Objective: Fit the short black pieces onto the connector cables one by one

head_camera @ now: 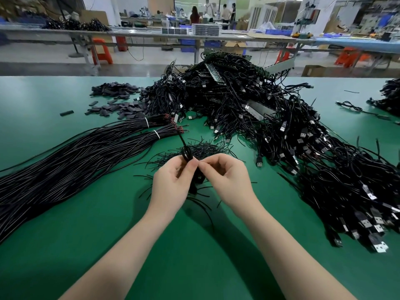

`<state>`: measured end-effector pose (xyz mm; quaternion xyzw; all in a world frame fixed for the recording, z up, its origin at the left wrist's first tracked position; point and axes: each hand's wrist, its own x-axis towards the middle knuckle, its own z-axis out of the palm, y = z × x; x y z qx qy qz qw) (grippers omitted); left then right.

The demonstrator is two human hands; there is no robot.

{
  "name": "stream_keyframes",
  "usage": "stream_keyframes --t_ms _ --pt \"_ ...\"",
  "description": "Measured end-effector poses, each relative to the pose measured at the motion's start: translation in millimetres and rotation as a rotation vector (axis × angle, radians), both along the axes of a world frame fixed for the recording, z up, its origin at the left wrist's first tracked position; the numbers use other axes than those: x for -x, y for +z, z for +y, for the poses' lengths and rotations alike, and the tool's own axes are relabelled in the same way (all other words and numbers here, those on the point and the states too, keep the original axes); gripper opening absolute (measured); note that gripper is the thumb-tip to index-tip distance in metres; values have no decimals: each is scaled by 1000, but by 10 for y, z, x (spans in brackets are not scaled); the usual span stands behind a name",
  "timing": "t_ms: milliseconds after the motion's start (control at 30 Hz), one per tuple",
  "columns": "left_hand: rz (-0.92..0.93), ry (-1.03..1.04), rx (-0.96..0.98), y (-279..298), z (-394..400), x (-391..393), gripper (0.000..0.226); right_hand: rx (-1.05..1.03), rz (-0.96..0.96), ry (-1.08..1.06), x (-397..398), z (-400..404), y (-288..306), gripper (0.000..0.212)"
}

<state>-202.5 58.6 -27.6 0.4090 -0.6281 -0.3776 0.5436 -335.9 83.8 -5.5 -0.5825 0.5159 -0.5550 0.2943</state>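
where both thumbs meet, cable (pixel 187 154) seemingly between fingers (pixel 190 167)

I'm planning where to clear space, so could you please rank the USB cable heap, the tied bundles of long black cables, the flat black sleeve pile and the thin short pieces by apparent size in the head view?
1. USB cable heap.
2. Tied bundles of long black cables; they lie nearer the camera, so the order of these first two is unsure.
3. Flat black sleeve pile.
4. Thin short pieces; partly hidden by the hands, so roughly alike with the sleeves.

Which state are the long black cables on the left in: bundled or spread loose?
Bundled: white ties bind the long black cables near their red-tipped ends, lying on the green table.
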Motion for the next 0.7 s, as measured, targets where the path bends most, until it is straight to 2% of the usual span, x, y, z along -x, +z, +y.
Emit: stream_keyframes --t_ms 200,367,533,700 --pt "28 47 82 -41 50 6 16 -54 -37 8 -90 6 -32 9" --pt "105 77 40 -67 9 -7 15 -67 -64 8 -137 22 -22 8" --pt "139 66 -12 -101 8 11 18 -134 -192 63 -98 47 11 9" --pt "167 33 -44 -120 20 21 9 -223 -316 148 -16 42 53 12"
